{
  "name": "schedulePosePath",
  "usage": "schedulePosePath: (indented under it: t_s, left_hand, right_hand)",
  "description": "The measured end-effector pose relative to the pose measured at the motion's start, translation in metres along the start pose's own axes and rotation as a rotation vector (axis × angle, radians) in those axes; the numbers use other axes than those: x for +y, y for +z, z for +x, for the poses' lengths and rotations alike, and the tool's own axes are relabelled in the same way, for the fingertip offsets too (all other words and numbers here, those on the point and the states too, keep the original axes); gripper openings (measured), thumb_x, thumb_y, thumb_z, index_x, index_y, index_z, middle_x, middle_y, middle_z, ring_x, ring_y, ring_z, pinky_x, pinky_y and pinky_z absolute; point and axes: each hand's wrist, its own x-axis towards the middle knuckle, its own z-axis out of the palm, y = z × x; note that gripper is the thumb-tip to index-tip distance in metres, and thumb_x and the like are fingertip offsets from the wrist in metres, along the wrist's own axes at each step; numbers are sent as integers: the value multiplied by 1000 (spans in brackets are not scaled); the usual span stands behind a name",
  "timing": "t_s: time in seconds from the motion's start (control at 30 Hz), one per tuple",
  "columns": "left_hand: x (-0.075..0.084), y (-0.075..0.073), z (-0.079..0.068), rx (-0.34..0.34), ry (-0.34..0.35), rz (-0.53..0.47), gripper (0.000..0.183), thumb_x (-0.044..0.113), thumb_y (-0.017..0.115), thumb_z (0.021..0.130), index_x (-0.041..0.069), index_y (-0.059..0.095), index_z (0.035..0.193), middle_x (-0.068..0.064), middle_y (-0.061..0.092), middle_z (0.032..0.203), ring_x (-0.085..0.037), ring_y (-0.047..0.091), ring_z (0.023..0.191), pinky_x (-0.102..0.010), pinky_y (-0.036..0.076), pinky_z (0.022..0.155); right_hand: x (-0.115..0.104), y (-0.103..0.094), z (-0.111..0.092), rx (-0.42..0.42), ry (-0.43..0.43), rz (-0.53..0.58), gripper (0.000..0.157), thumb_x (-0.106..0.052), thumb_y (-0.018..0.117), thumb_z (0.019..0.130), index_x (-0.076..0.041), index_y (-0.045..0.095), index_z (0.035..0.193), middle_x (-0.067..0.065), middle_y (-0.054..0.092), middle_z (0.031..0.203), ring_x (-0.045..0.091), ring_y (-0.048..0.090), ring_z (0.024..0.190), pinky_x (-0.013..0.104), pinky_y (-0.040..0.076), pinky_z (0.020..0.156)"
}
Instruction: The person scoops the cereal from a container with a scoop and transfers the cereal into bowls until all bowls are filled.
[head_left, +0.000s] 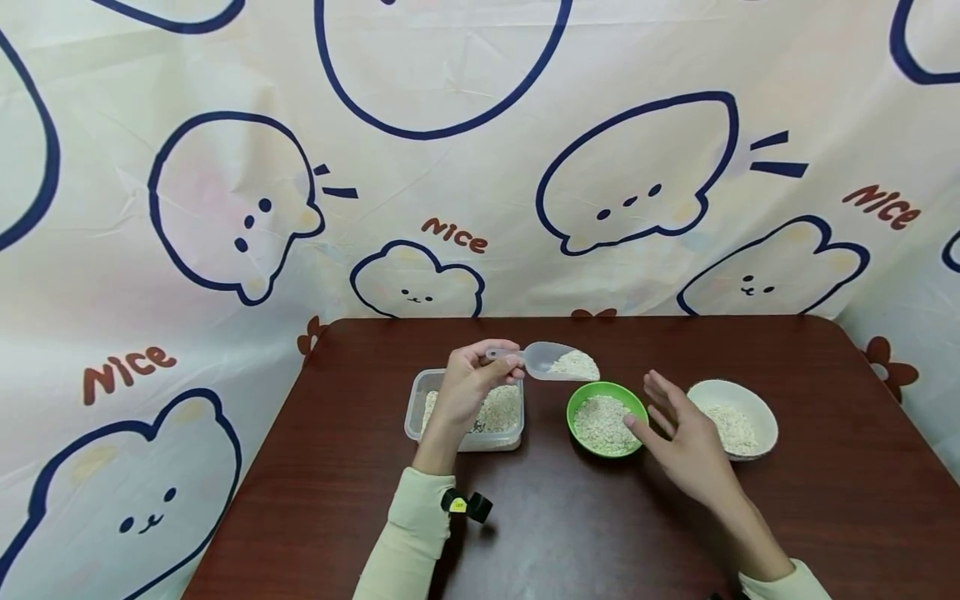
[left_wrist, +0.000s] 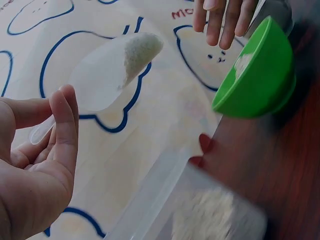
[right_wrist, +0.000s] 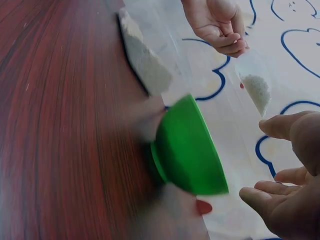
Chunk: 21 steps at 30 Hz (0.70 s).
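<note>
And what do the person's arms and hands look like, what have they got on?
The left hand and the right hand are bare, with no gloves. The left sleeve and right sleeve are pale yellowish green and stop short of the hands. By the end of the left sleeve is a small, blocky black gadget with a yellow patch.

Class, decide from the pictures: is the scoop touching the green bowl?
Apart. The left wrist view shows a clear gap, with the backdrop visible between the scoop and the green bowl.
</note>
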Motion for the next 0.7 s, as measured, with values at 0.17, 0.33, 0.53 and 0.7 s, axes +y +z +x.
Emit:
schedulePosePath:
  t_s: [0.17, 0.33, 0.53, 0.7]
  left_hand:
    - [-7, 20, 5, -28, -18, 4, 20, -3, 67, 101, -10, 69, 120, 3, 79, 87, -8, 76, 77, -20, 62, 72]
    - [-12, 41, 9, -53, -39, 14, 23, -2, 69, 100, -11, 69, 121, 1, 79, 88, -10, 76, 78, -22, 63, 72]
    - [-20, 65, 13, -106, -56, 50, 24, -2, 69, 101, -10, 70, 123, -5, 80, 91, -11, 76, 79, -24, 63, 74]
    - [-25, 84, 18, -128, -61, 64, 22, -3, 68, 101, -10, 72, 121, -16, 80, 97, -12, 77, 78, -26, 64, 74]
  right_hand:
    - [10, -17, -8, 48, -16, -35, 79, -15, 78, 101, 2, 35, 164, 32, 48, 160, 47, 50, 146, -1, 42, 101]
    - [17, -33, -15, 80, -4, -34, 77, -17, 77, 101, 1, 36, 164, 32, 49, 160, -13, 52, 137, 0, 45, 100]
    - [28, -55, -26, 123, 63, -89, 80, -22, 80, 100, -4, 37, 165, 31, 49, 160, -32, 45, 116, -3, 45, 94]
    - [37, -70, -35, 174, 89, -140, 83, -21, 81, 98, -6, 36, 166, 33, 48, 160, -35, 44, 112, -4, 45, 90]
